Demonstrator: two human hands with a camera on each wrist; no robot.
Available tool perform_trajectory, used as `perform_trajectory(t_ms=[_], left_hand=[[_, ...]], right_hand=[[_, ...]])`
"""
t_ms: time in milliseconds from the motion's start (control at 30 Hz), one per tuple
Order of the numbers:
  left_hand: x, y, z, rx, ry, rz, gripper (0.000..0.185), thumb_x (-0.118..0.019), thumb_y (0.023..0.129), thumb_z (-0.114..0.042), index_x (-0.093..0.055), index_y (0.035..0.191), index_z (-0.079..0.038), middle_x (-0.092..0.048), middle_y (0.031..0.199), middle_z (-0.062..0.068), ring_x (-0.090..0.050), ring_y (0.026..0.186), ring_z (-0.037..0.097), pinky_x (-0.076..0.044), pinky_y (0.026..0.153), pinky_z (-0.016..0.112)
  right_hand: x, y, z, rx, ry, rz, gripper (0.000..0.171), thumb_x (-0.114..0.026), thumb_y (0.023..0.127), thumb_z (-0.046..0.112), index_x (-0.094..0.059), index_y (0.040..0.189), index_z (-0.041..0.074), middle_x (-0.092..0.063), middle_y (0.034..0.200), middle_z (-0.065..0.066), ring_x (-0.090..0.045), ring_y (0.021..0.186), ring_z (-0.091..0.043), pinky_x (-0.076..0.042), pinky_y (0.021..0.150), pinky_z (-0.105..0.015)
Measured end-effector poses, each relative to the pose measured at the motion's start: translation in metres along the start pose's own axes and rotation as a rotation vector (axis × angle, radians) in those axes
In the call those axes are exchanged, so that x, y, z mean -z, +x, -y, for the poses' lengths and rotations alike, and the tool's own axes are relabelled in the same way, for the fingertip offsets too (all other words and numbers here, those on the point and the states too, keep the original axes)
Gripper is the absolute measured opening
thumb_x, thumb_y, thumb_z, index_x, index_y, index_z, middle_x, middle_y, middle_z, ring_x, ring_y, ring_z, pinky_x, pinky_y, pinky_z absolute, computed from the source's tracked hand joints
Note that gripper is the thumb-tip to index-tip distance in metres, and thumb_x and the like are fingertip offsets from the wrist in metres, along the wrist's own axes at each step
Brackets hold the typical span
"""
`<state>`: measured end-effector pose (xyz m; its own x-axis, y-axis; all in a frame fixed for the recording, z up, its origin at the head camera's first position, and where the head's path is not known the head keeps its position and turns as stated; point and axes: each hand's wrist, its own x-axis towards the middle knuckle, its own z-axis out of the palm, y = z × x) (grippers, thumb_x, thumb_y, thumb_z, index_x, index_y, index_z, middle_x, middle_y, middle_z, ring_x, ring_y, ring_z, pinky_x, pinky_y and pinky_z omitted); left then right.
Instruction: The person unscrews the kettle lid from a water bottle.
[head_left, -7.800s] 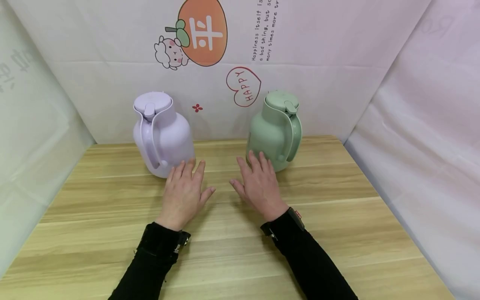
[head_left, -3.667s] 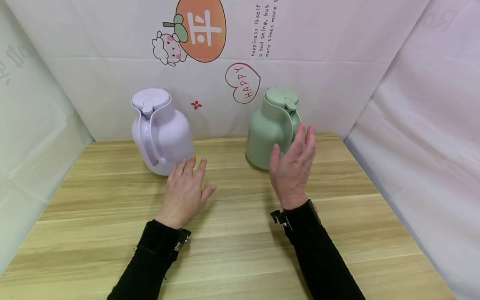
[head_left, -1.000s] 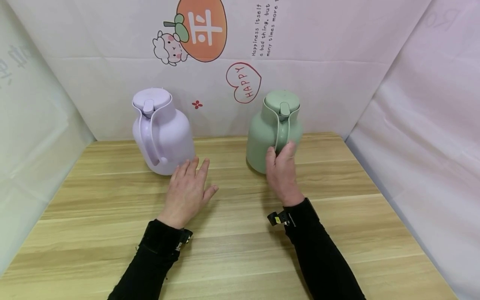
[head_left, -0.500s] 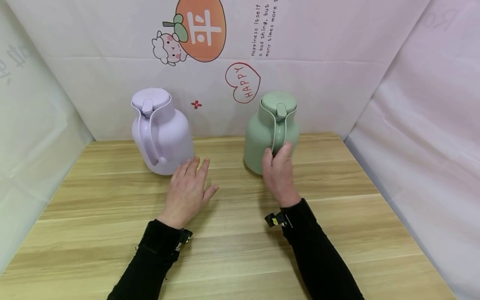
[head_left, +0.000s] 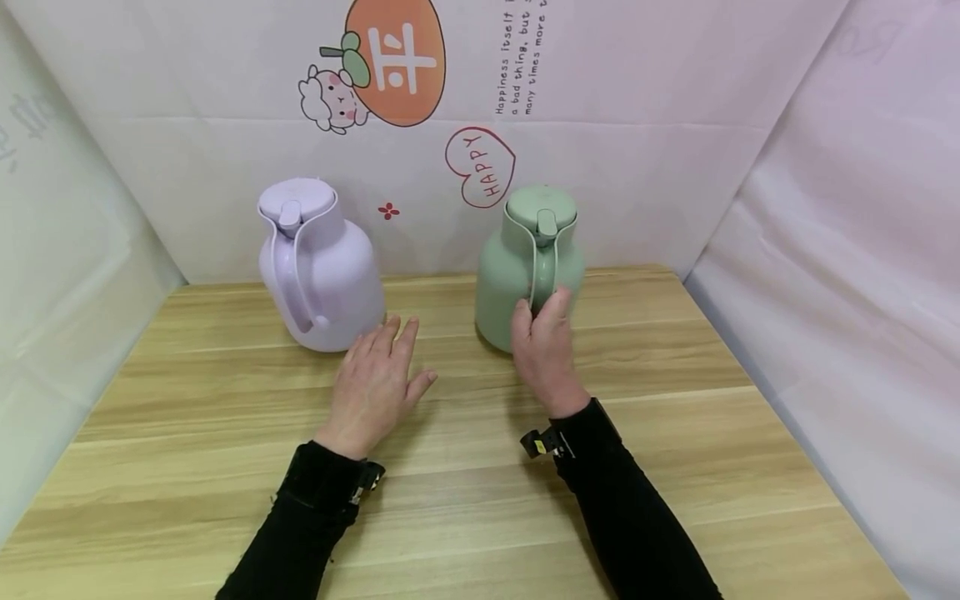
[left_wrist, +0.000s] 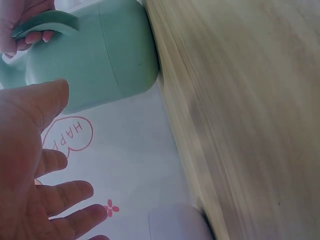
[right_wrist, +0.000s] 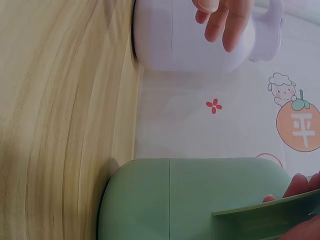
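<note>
**Right hand on the green jug's handle, jug not yet off the table**

Here the right hand (head_left: 542, 350) has its fingers curled round the lower part of the handle (head_left: 542, 271) of the green jug (head_left: 525, 275), the thumb on one side and the fingertips wrapping behind; the left wrist view shows those fingertips (left_wrist: 35, 36) hooked under the handle's arch. The jug stands directly beyond the grip, upright, its base flat on the wooden table (head_left: 675, 433), with the handle turned toward the person. Judging by this, the grasp is made, but no lift or tilt has begun, and the lid (head_left: 542, 204) above the grip is closed.

The left hand (head_left: 378, 383) grasps nothing: it lies palm down on the table with fingers straight and slightly spread, its fingertips just beside the base of the purple jug (head_left: 318, 267), whether touching it I cannot tell. That jug stands upright too, well off to the left of the grip, its handle facing front-left.

Both jugs look like smooth matte plastic, squat and round-shouldered with a narrower neck, a flat cap bearing a small thumb tab, and a thin strap-like loop handle. The table is pale wood-grain laminate with long streaks. Behind the grip hangs a white sheet (head_left: 637, 167) printed with a red heart.
</note>
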<state>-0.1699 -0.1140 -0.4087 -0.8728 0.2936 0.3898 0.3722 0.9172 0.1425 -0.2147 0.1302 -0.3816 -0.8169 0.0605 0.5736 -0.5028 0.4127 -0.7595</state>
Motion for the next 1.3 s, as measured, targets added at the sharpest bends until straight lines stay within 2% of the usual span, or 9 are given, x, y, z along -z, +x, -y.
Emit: perform_trajectory(t_ms=[433, 767, 1067, 1300], left_hand=[[0.003, 0.008, -0.006, 0.009, -0.087, 0.02, 0.078, -0.065, 0.101, -0.05, -0.039, 0.159, -0.004, -0.043, 0.159, 0.026, -0.046, 0.145, 0.042, -0.038, 0.118, 0.056], [0.007, 0.022, -0.013, 0.032, -0.167, 0.023, 0.079, -0.063, 0.102, -0.05, -0.037, 0.16, -0.004, -0.043, 0.16, 0.026, -0.046, 0.145, 0.043, -0.039, 0.117, 0.058], [0.012, 0.036, -0.021, 0.03, -0.256, -0.027, 0.08, -0.06, 0.104, -0.05, -0.032, 0.162, -0.002, -0.043, 0.16, 0.026, -0.049, 0.142, 0.043, -0.042, 0.115, 0.056], [0.015, 0.045, -0.026, 0.053, -0.324, -0.05, 0.081, -0.056, 0.105, -0.051, -0.026, 0.164, -0.004, -0.037, 0.165, 0.021, -0.043, 0.148, 0.038, -0.041, 0.117, 0.054]], right_hand=[[-0.006, -0.004, 0.005, 0.025, 0.006, -0.004, 0.033, -0.045, 0.103, 0.011, -0.031, 0.128, -0.006, -0.045, 0.129, -0.027, -0.052, 0.116, -0.031, -0.047, 0.096, -0.048], [-0.011, -0.009, 0.01, 0.011, -0.028, -0.007, 0.033, -0.047, 0.102, 0.011, -0.033, 0.128, -0.007, -0.05, 0.117, -0.028, -0.056, 0.105, -0.035, -0.051, 0.087, -0.053], [-0.016, -0.013, 0.012, 0.043, -0.043, -0.002, 0.038, -0.046, 0.103, 0.01, -0.033, 0.134, -0.008, -0.05, 0.126, -0.03, -0.057, 0.114, -0.037, -0.051, 0.094, -0.054], [-0.019, -0.015, 0.015, 0.057, -0.052, -0.016, 0.038, -0.046, 0.102, 0.01, -0.034, 0.133, -0.009, -0.051, 0.125, -0.03, -0.058, 0.113, -0.037, -0.051, 0.094, -0.053]])
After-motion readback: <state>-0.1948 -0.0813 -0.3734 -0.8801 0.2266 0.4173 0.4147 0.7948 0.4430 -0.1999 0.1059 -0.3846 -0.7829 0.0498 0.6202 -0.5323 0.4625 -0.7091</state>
